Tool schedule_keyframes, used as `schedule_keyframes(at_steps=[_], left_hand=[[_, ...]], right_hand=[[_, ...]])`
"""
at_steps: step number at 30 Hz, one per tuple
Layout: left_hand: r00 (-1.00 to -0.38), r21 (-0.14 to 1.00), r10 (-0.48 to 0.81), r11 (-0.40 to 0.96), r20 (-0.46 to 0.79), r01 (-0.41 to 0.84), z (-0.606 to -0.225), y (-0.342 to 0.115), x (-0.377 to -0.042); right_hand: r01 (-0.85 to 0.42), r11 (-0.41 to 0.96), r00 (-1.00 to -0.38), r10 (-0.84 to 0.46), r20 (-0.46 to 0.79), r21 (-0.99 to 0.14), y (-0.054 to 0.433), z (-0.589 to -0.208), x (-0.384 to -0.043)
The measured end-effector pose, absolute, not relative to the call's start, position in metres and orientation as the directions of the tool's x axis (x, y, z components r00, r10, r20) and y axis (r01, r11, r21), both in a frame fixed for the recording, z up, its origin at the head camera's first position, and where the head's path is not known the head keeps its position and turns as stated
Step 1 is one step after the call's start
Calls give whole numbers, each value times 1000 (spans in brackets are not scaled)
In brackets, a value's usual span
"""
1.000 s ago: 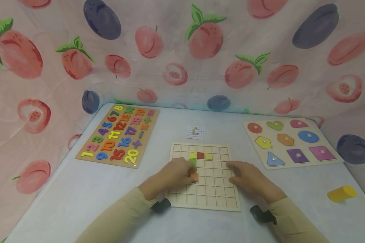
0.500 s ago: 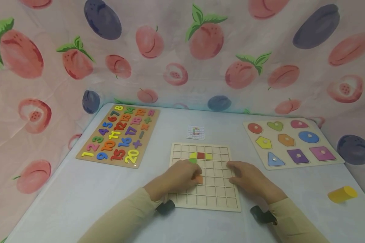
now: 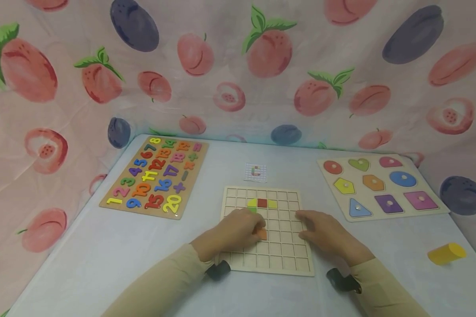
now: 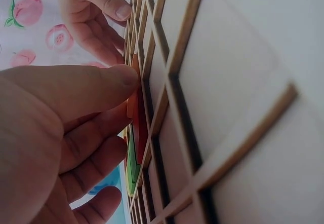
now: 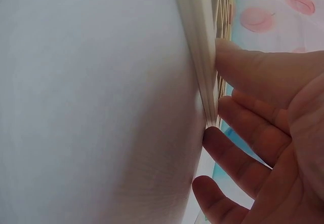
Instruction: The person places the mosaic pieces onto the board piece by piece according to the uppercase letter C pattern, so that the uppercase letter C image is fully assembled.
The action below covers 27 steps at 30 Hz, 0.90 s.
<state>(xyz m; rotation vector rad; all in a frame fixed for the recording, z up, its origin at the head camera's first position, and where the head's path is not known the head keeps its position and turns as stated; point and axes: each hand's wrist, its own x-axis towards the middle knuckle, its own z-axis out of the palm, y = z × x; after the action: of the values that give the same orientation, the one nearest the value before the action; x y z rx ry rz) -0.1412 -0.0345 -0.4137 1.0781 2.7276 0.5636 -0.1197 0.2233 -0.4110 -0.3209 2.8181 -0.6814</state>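
My left hand (image 3: 238, 231) is over the wooden grid board (image 3: 285, 263), pinching an orange tile (image 3: 263, 234) between thumb and fingers. In the left wrist view the thumb lies against the orange tile (image 4: 135, 64) at the board's surface; a red tile (image 4: 139, 133) and green tile (image 4: 132, 158) sit beyond. Farther up the grid, a red square tile (image 3: 262, 203) has yellow tiles (image 3: 273, 204) on either side, above a partly covered green tile (image 3: 252, 209). My right hand (image 3: 327, 231) touches the board's right edge with relaxed fingers, thumb nearest me.
A small printed pattern card (image 3: 255, 172) lies behind the board. A number puzzle (image 3: 190, 185) is at left and a knobbed shape puzzle (image 3: 361, 176) at right. Near the right table edge lies a yellow cylinder (image 3: 444, 254). A fruit-print cloth (image 3: 258, 97) hangs behind.
My left hand has shifted right along the board with the orange tile, by roughly one grid cell. The right hand stays at the board's edge.
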Motion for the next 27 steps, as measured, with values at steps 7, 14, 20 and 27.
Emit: schedule_keyframes(at_steps=[7, 14, 20, 27], left_hand=[[-736, 405, 677, 677, -16, 615, -414, -33, -142], [-741, 394, 670, 690, -33, 607, -410, -31, -141], [-749, 405, 661, 697, -43, 592, -408, -30, -142], [-770, 428, 635, 714, -63, 554, -406, -36, -142]], right_hand=[[-157, 868, -951, -261, -164, -471, 224, -412, -120], [-154, 872, -951, -259, -170, -465, 224, -412, -121], [-160, 871, -951, -262, -163, -465, 224, -411, -121], [-171, 863, -951, -271, -148, -476, 224, -411, -121]])
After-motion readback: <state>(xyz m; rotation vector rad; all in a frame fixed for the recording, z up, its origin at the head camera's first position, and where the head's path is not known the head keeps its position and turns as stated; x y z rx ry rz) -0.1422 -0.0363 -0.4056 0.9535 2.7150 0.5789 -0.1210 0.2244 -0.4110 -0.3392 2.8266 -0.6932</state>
